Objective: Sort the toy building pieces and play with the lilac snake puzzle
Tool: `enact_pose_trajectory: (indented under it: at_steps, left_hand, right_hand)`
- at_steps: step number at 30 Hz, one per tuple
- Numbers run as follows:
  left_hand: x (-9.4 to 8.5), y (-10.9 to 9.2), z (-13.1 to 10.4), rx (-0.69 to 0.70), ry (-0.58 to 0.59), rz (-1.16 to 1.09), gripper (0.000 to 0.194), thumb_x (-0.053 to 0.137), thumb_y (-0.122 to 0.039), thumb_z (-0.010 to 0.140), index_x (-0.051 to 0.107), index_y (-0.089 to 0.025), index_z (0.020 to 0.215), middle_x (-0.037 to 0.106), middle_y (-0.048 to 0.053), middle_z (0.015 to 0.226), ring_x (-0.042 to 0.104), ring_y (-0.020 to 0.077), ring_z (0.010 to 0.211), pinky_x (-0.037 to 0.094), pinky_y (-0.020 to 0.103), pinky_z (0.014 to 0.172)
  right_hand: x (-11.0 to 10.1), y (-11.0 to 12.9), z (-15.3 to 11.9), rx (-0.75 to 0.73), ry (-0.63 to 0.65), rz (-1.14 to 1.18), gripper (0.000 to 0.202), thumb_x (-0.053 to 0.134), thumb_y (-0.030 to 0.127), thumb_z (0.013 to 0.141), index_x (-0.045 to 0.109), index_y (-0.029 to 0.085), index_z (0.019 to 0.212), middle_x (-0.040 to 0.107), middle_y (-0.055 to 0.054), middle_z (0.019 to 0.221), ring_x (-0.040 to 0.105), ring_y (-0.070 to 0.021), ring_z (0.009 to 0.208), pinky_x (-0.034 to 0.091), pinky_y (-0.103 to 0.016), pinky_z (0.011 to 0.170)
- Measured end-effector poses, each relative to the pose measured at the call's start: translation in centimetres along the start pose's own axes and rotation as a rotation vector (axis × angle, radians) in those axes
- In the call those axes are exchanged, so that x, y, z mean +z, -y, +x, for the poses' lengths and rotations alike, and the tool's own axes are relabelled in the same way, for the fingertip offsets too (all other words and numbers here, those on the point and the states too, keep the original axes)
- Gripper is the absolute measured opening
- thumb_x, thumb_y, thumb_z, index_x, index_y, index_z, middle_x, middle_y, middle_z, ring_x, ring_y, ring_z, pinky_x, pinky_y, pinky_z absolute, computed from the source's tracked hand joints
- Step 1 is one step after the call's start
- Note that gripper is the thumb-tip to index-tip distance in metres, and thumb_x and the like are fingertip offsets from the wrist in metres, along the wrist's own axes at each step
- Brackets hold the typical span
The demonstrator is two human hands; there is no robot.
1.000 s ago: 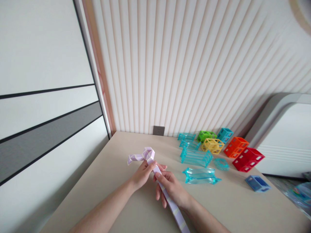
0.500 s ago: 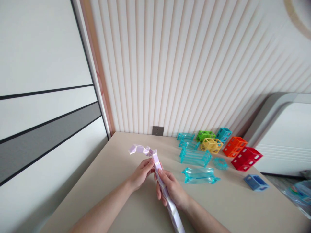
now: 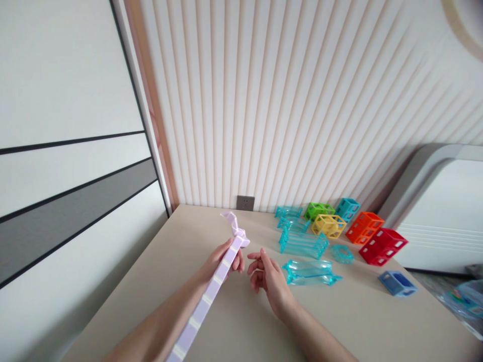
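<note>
A long lilac-and-white segmented strip point(image 3: 213, 288) runs from the bottom edge up to a bent, folded tip above the table. My left hand point(image 3: 225, 259) is closed around it just below the bend, fingertips showing on its right side. To the right of the strip, my right hand point(image 3: 267, 276) holds nothing; its fingers are curled loosely and apart, not touching the strip. Close by on the right lies a clear teal plastic piece point(image 3: 311, 273).
More teal pieces point(image 3: 304, 243) lie behind. Green point(image 3: 319, 211), yellow point(image 3: 328, 226), blue point(image 3: 347, 209), orange point(image 3: 364, 228), red point(image 3: 383, 247) and dusty-blue point(image 3: 398, 284) frame blocks stand on the table's point(image 3: 169, 251) right side, near the ribbed wall.
My right hand has let go of the strip and moved slightly right. The strip's lower end has swung to the left, and its bent tip has turned and shifted right.
</note>
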State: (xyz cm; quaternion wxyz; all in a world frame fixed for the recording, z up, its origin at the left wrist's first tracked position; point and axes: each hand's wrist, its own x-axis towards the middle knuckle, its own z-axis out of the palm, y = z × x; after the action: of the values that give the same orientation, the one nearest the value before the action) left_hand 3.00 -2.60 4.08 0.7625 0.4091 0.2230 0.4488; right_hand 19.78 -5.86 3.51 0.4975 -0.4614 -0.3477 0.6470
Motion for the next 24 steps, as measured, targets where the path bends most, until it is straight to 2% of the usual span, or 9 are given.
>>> enact_pose_trajectory:
  at_steps: [3, 7, 10, 12, 15, 19, 21, 23, 24]
  left_hand:
    - [0.1, 0.1, -0.1, -0.052, 0.101, 0.066, 0.056, 0.057, -0.063, 0.089, 0.072, -0.013, 0.071, 0.058, 0.003, 0.048, 0.059, 0.0193, 0.054, 0.042, 0.031, 0.062]
    - [0.7, -0.1, -0.6, -0.087, 0.203, 0.16, 0.061, 0.051, -0.062, 0.093, 0.071, -0.011, 0.065, 0.061, 0.006, 0.049, 0.059, 0.0179, 0.051, 0.044, 0.032, 0.065]
    - [0.8, -0.3, -1.0, -0.158, 0.264, 0.186, 0.062, 0.05, -0.062, 0.094, 0.073, -0.01, 0.069, 0.06, 0.004, 0.046, 0.059, 0.017, 0.046, 0.046, 0.032, 0.064]
    - [0.6, -0.2, -1.0, -0.189, 0.276, 0.185, 0.062, 0.05, -0.064, 0.093, 0.075, -0.009, 0.079, 0.06, 0.004, 0.046, 0.059, 0.0169, 0.043, 0.046, 0.03, 0.057]
    - [0.0, 0.3, -0.6, -0.184, 0.228, 0.131, 0.064, 0.051, -0.066, 0.092, 0.075, -0.007, 0.094, 0.059, 0.002, 0.043, 0.059, 0.0177, 0.039, 0.041, 0.027, 0.044]
    - [-0.1, 0.8, -0.3, -0.114, 0.068, -0.004, 0.058, 0.056, -0.061, 0.091, 0.075, -0.006, 0.094, 0.062, 0.004, 0.045, 0.055, 0.015, 0.033, 0.031, 0.023, 0.034]
    - [0.3, 0.6, -0.3, -0.035, -0.02, -0.062, 0.044, 0.065, -0.053, 0.089, 0.074, -0.01, 0.096, 0.07, 0.004, 0.058, 0.059, 0.0134, 0.04, 0.036, 0.022, 0.038]
    - [0.7, 0.1, -0.5, 0.036, -0.075, -0.101, 0.032, 0.076, -0.039, 0.084, 0.072, -0.016, 0.105, 0.075, 0.003, 0.075, 0.066, 0.0132, 0.055, 0.046, 0.021, 0.05]
    - [0.8, -0.1, -0.6, 0.057, -0.084, -0.11, 0.033, 0.08, -0.033, 0.081, 0.071, -0.018, 0.109, 0.076, 0.004, 0.083, 0.069, 0.0134, 0.064, 0.05, 0.022, 0.058]
  right_hand:
    - [-0.3, 0.1, 0.2, 0.026, -0.002, 0.043, 0.066, 0.064, 0.078, 0.075, 0.064, 0.017, 0.1, 0.068, 0.0, 0.069, 0.056, -0.0102, 0.038, 0.034, -0.02, 0.035]
    - [-0.1, 0.2, 0.0, 0.086, 0.067, 0.087, 0.062, 0.062, 0.075, 0.079, 0.063, 0.016, 0.097, 0.07, -0.002, 0.073, 0.058, -0.0098, 0.041, 0.035, -0.019, 0.036]
    - [0.0, 0.5, -0.1, 0.131, 0.128, 0.135, 0.057, 0.065, 0.071, 0.081, 0.064, 0.016, 0.095, 0.065, 0.001, 0.065, 0.055, -0.0086, 0.042, 0.035, -0.018, 0.038]
    - [0.1, 0.6, -0.1, 0.137, 0.162, 0.187, 0.051, 0.07, 0.066, 0.08, 0.064, 0.016, 0.091, 0.06, 0.004, 0.057, 0.05, -0.0064, 0.04, 0.032, -0.017, 0.038]
    - [0.2, 0.8, 0.0, 0.093, 0.13, 0.275, 0.047, 0.076, 0.062, 0.077, 0.062, 0.016, 0.079, 0.058, 0.005, 0.058, 0.04, -0.0026, 0.036, 0.026, -0.017, 0.037]
    - [0.2, 0.6, 0.2, 0.05, 0.081, 0.359, 0.044, 0.077, 0.06, 0.076, 0.063, 0.019, 0.081, 0.063, 0.004, 0.062, 0.042, -0.0035, 0.037, 0.028, -0.018, 0.036]
    - [0.1, 0.3, 0.3, 0.044, 0.07, 0.379, 0.042, 0.075, 0.059, 0.079, 0.062, 0.02, 0.084, 0.063, 0.004, 0.062, 0.046, -0.0052, 0.038, 0.033, -0.018, 0.038]
    - [0.0, 0.1, 0.5, 0.044, 0.041, 0.392, 0.042, 0.073, 0.06, 0.08, 0.06, 0.021, 0.084, 0.064, 0.003, 0.061, 0.048, -0.0062, 0.039, 0.037, -0.018, 0.04]
    - [-0.1, -0.1, 0.5, 0.045, 0.027, 0.391, 0.043, 0.073, 0.061, 0.08, 0.059, 0.021, 0.084, 0.065, 0.003, 0.062, 0.049, -0.0064, 0.039, 0.038, -0.018, 0.04]
